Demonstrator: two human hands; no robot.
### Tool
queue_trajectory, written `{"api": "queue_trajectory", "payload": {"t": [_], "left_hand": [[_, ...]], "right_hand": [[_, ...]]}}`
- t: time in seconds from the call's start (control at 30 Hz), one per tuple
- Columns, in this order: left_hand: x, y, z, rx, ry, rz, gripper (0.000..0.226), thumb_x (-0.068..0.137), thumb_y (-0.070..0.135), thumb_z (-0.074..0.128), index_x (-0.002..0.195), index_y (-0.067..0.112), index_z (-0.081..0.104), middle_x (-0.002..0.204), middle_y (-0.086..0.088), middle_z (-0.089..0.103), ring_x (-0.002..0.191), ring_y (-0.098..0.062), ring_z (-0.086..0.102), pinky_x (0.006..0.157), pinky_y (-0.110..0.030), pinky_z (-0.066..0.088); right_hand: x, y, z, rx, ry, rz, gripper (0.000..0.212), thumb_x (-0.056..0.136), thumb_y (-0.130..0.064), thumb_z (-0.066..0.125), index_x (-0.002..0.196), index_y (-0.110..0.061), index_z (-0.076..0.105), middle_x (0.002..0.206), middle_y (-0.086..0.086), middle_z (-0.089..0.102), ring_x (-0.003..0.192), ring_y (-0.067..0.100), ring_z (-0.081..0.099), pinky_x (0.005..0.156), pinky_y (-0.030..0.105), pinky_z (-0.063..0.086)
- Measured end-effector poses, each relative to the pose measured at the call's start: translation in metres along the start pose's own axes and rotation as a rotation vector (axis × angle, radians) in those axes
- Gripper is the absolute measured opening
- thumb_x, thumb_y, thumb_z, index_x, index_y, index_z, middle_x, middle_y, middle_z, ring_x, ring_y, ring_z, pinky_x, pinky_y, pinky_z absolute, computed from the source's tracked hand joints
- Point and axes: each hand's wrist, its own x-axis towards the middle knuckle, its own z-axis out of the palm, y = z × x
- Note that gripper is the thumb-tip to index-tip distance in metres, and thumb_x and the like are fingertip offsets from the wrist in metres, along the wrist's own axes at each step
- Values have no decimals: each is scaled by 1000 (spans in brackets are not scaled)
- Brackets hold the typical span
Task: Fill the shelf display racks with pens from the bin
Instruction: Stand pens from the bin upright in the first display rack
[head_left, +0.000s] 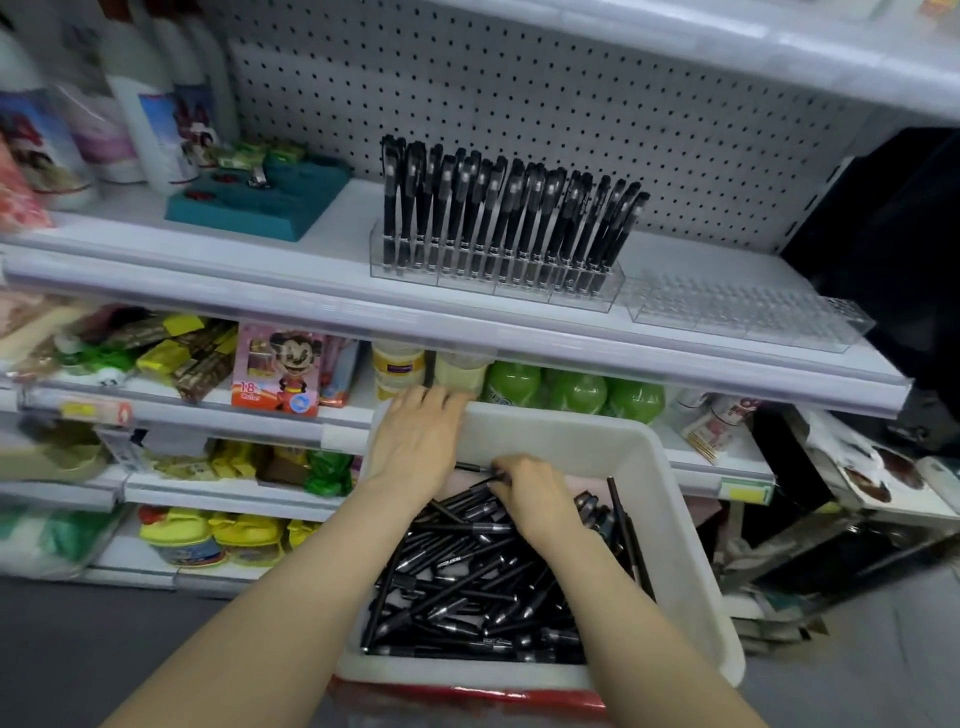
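Note:
A white bin (670, 499) below the shelf holds a heap of loose black pens (467, 587). My left hand (415, 441) grips the bin's far left rim, fingers curled over its edge. Inside the bin, my right hand (535, 499) pinches a black pen (475, 468) that points left from its fingers. On the shelf above, a clear display rack (587, 299) stands packed with upright black pens (498, 218). To its right lies a second clear rack (743, 312) with no pens in it.
A teal tray (260, 200) and several white bottles (140, 119) stand at the shelf's left. The lower shelves carry green bottles (576, 389), a pink toy box (278, 366) and snack packs. A dark panel (893, 249) closes the right side.

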Motion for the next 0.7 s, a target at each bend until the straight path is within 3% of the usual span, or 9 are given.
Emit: {"api": "queue_trajectory", "payload": {"t": [0.23, 0.4, 0.5, 0.57, 0.7], "left_hand": [[0, 1, -1, 41, 12, 18, 42, 85, 10, 64, 125, 18, 59, 107, -7, 62, 97, -30, 55, 90, -40, 43], [2, 2, -1, 20, -9, 11, 41, 91, 11, 56, 131, 17, 55, 114, -8, 61, 105, -31, 54, 97, -41, 39], [1, 2, -2, -45, -18, 2, 47, 93, 11, 54, 139, 18, 48, 128, -7, 56, 117, -30, 49, 104, -41, 37], [2, 5, -9, -151, 3, 27, 46, 95, 15, 52, 140, 20, 47, 136, -5, 51, 123, -26, 45, 101, -40, 42], [2, 16, -29, -268, 9, 178, 40, 101, 36, 39, 133, 19, 55, 123, -1, 60, 120, -19, 45, 96, -31, 39]], "right_hand": [[1, 2, -3, -56, -7, 23, 19, 87, -26, 68, 103, -17, 63, 112, 5, 58, 104, 28, 55, 81, 34, 48], [1, 2, -16, -6, -109, 77, 13, 82, -16, 69, 92, -22, 63, 98, 4, 68, 94, 27, 62, 76, 33, 51], [2, 2, -35, 172, -177, 126, 17, 82, -12, 71, 98, -19, 69, 94, 0, 68, 86, 17, 62, 75, 25, 47], [3, 0, -60, 383, -187, 141, 16, 83, -7, 72, 97, -13, 71, 90, -1, 68, 83, 13, 62, 77, 24, 51], [3, -7, -115, 695, 11, 118, 7, 84, -5, 73, 90, -9, 70, 74, 6, 67, 58, 6, 58, 55, 19, 47]]}}
